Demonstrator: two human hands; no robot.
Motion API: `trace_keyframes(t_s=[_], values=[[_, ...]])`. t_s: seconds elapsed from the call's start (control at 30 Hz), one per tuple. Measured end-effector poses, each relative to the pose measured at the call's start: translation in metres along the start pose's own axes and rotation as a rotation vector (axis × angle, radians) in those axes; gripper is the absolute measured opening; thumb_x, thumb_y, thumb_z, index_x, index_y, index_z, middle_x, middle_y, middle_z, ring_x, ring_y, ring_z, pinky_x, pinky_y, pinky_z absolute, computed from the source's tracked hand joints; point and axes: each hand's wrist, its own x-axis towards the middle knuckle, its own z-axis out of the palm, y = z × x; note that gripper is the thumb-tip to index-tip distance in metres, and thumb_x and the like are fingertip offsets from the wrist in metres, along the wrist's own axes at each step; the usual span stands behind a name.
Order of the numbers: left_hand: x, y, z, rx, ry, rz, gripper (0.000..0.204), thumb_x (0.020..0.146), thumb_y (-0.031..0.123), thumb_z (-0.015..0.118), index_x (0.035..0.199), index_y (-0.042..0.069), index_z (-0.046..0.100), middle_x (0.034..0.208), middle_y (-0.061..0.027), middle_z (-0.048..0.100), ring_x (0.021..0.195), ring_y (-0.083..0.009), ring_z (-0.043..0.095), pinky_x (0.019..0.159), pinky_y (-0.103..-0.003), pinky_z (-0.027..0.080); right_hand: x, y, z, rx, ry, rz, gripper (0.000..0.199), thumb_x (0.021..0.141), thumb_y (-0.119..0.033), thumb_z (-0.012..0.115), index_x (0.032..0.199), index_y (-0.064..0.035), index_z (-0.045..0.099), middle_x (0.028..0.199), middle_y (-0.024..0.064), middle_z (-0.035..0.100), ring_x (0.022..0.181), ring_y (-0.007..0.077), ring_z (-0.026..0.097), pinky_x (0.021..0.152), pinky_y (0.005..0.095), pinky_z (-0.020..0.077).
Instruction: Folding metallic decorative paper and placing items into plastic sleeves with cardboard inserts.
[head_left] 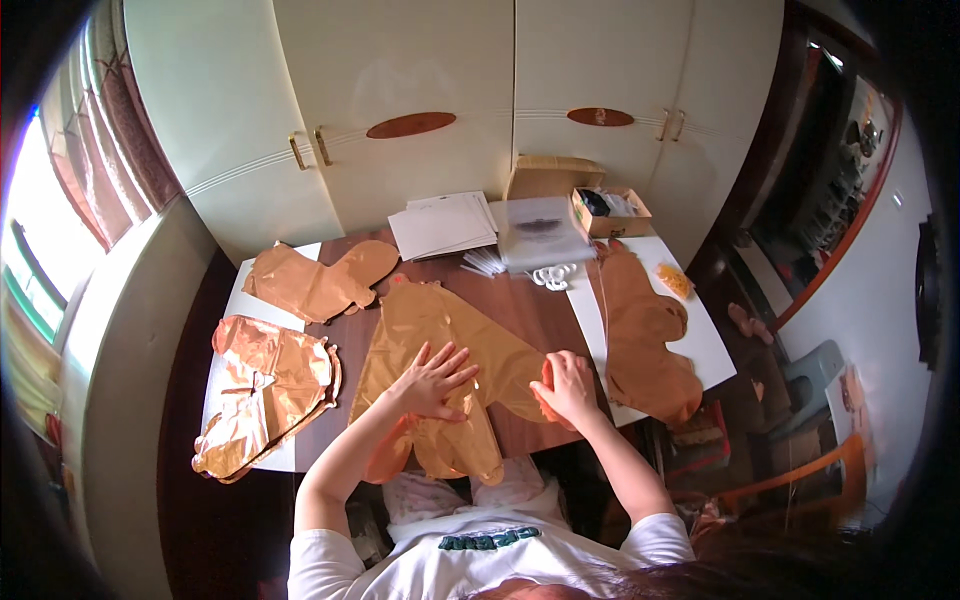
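Observation:
A large flat foil balloon (465, 335), copper-gold and uninflated, lies spread over the middle of the table and hangs over its near edge. My left hand (435, 383) rests flat on it with the fingers spread. At its right end my right hand (571, 386) is closed round a bunched, brighter orange part that looks like the balloon's own foil; the fingers partly hide it. Other flat foil balloons lie around: one at the far left (310, 280), a shiny stack at the near left (270, 385), and more at the right (640, 340).
At the back are white sheets (445, 222), a clear plastic bag (545, 235), an open cardboard box (612, 212), white straws (484, 262) and white ribbon coils (552, 277). A small yellow-orange packet (674, 280) lies at right. Cabinets stand behind; an orange chair (850, 480) is at the lower right.

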Motion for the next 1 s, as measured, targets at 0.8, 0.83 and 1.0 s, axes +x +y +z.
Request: trace_keyframes(t_s=[0.8, 0.83, 1.0], values=[[0.003, 0.001, -0.002, -0.079, 0.024, -0.025, 0.109, 0.067, 0.078, 0.049, 0.141, 0.003, 0.021, 0.148, -0.0143, 0.022, 0.138, -0.0354, 0.012, 0.107, -0.060, 0.006, -0.001, -0.095, -0.042, 0.505, 0.125, 0.032, 0.040, 0.076, -0.006, 0.066, 0.110, -0.0066, 0.045, 0.088, 0.0158, 0.061, 0.076, 0.0317, 0.064, 0.063, 0.0392, 0.0523], [0.000, -0.001, -0.001, -0.074, 0.021, -0.033, 0.109, 0.067, 0.078, 0.049, 0.141, 0.003, 0.021, 0.148, -0.0143, 0.022, 0.138, -0.0354, 0.012, 0.107, -0.060, 0.006, -0.001, -0.109, -0.043, 0.434, 0.105, -0.021, 0.046, 0.075, -0.005, 0.065, 0.116, -0.0081, 0.045, 0.097, 0.0158, 0.059, 0.077, 0.0317, 0.063, 0.063, 0.0394, 0.0523], [0.002, -0.009, 0.015, 0.033, 0.047, -0.008, 0.094, 0.065, 0.064, 0.058, 0.135, 0.006, 0.037, 0.145, -0.0154, 0.027, 0.137, -0.0303, 0.016, 0.108, -0.059, 0.007, -0.018, -0.140, -0.010, 0.407, 0.065, -0.293, 0.053, 0.079, -0.002, 0.054, 0.130, -0.0061, 0.038, 0.093, 0.0144, 0.054, 0.081, 0.0294, 0.059, 0.069, 0.0376, 0.0499]])
